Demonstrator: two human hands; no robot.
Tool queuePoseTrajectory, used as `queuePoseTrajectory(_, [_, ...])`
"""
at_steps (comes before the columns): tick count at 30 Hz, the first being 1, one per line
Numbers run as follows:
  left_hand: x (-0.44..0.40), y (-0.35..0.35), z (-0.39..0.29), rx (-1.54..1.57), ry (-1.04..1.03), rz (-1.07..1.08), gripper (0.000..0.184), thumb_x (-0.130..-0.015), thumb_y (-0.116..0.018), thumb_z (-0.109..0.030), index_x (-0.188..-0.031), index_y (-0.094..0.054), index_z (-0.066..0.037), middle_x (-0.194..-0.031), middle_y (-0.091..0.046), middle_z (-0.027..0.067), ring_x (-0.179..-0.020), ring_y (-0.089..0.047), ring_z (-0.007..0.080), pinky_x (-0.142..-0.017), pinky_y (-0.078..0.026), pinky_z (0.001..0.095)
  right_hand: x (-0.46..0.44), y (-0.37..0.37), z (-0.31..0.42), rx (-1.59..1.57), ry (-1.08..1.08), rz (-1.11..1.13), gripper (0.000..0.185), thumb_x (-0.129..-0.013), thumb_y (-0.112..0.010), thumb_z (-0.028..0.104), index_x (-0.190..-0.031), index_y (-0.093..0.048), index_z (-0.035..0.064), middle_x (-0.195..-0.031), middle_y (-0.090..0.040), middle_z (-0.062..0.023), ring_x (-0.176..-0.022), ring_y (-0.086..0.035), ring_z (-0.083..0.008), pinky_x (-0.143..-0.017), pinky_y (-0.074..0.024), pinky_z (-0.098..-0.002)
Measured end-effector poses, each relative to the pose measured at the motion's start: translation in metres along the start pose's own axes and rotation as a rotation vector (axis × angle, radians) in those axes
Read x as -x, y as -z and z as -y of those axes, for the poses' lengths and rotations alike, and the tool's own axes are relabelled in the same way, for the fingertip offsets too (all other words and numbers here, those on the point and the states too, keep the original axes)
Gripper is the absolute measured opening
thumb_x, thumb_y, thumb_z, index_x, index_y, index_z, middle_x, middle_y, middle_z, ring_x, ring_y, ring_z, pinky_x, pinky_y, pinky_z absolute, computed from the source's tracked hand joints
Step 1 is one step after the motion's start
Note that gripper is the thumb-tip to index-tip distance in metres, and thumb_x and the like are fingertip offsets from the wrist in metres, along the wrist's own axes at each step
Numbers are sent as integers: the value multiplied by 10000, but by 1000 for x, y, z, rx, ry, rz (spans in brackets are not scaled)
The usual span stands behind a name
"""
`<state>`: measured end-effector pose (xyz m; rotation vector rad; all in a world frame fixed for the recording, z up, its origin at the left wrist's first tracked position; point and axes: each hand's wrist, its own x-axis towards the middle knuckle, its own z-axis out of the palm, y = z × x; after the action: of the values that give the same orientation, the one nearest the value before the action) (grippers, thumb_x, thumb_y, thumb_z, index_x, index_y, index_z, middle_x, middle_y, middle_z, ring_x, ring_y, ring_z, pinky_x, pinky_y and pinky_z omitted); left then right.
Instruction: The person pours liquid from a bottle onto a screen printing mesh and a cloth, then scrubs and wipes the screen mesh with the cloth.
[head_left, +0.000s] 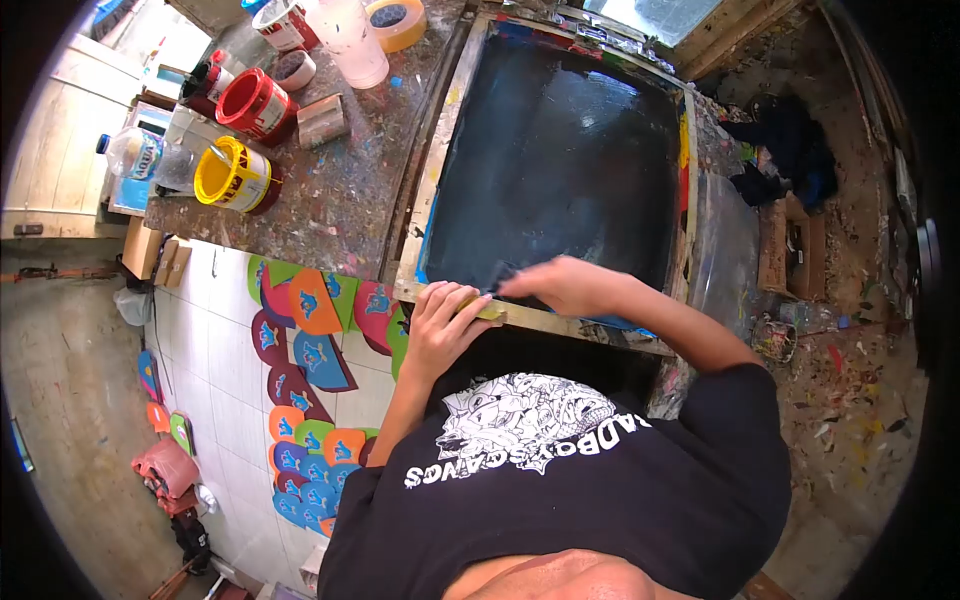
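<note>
A screen printing frame point(412, 255) with a dark mesh point(560, 170) lies on the table before me. My left hand point(440, 325) is closed over the frame's near left corner, with fingers bent over the wooden edge. A yellow patch point(490, 311) shows beside its fingertips; I cannot tell if it is paint or a separate piece. Just to the right, my right hand point(570, 287) is low over the mesh's near edge with curled fingers. Something small, dark and blurred point(506, 274) is at those fingertips, its kind unclear.
On the stained table point(340, 200) stand a yellow paint tub point(235, 178), a red paint tub point(258, 108), a plastic bottle point(150, 157), a translucent container point(350, 45) and a tape roll point(396, 22). Colourful printed pieces point(318, 358) cover part of the tiled floor. A cardboard box point(790, 250) sits right.
</note>
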<state>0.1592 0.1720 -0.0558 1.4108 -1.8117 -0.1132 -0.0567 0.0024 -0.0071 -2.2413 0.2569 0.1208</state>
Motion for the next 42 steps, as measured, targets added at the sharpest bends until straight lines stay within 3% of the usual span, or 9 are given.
queuePoseTrajectory(4, [-1,0,1,-1,-3,-6,418,-711,-872,-183,-1097,-747,-86,-1102,-701,51,-1065,-643,269,-989,-460,451,62,14,-28,28,-54,79,528,-890,-539,-68,-1386,-616,94,-1324,-686,-140,-1225,-654,-328,-1016,-549,-403])
queuePoseTrajectory(9, [-4,4,0,-34,-21,31,417,-726,-867,-189,-1113,-743,-97,-1119,-680,49,-1065,-627,271,-987,-464,453,-17,-10,-7,159,144,-99,515,-874,-597,-19,-1382,-606,68,-1342,-666,-172,-1248,-637,-347,-1015,-546,-435])
queuePoseTrajectory(12, [-3,3,-1,-21,-11,20,419,-724,-866,-185,-1114,-742,-94,-1115,-680,52,-1058,-628,274,-981,-465,453,-34,-5,4,99,67,8,511,-888,-590,-14,-1392,-584,67,-1307,-671,-176,-1251,-632,-345,-1005,-549,-437])
queuePoseTrajectory(18, [-3,1,1,-15,-6,36,405,-731,-862,-187,-1107,-746,-93,-1112,-678,50,-1058,-627,273,-971,-463,450,73,20,-43,337,44,50,643,-881,-551,-45,-1482,-561,185,-1420,-638,-110,-1267,-649,-248,-1076,-535,-378])
queuePoseTrajectory(24, [-3,4,1,-38,-10,66,408,-717,-868,-178,-1099,-748,-96,-1111,-677,49,-1063,-629,265,-973,-462,447,-12,-10,-35,200,58,-363,546,-882,-556,-22,-1413,-603,98,-1305,-688,-167,-1211,-670,-298,-999,-564,-398])
queuePoseTrajectory(28, [-5,4,-2,-18,-11,29,422,-703,-872,-180,-1093,-751,-74,-1090,-697,56,-1049,-636,278,-964,-453,444,11,-18,-36,249,292,-241,508,-882,-553,-25,-1367,-645,93,-1320,-691,-135,-1193,-684,-285,-999,-573,-386])
queuePoseTrajectory(32, [-5,5,-1,-12,-10,32,427,-693,-878,-176,-1089,-755,-76,-1090,-698,56,-1045,-637,277,-962,-454,443,24,28,-75,489,4,-381,493,-850,-566,-51,-1311,-681,83,-1311,-697,-133,-1218,-670,-288,-1051,-545,-364])
queuePoseTrajectory(38, [-10,6,-1,-26,-27,29,420,-689,-881,-171,-1080,-755,-81,-1082,-691,49,-1036,-636,271,-960,-457,437,24,-6,-29,178,269,-157,470,-859,-550,-39,-1283,-696,100,-1365,-675,-82,-1282,-631,-260,-1098,-511,-381])
queuePoseTrajectory(42, [-9,6,-3,-25,-25,19,428,-674,-883,-176,-1072,-761,-77,-1072,-700,49,-1027,-635,272,-943,-450,435,34,41,-77,458,-70,-358,500,-820,-582,-58,-1281,-695,99,-1361,-673,-101,-1268,-637,-246,-1058,-537,-375])
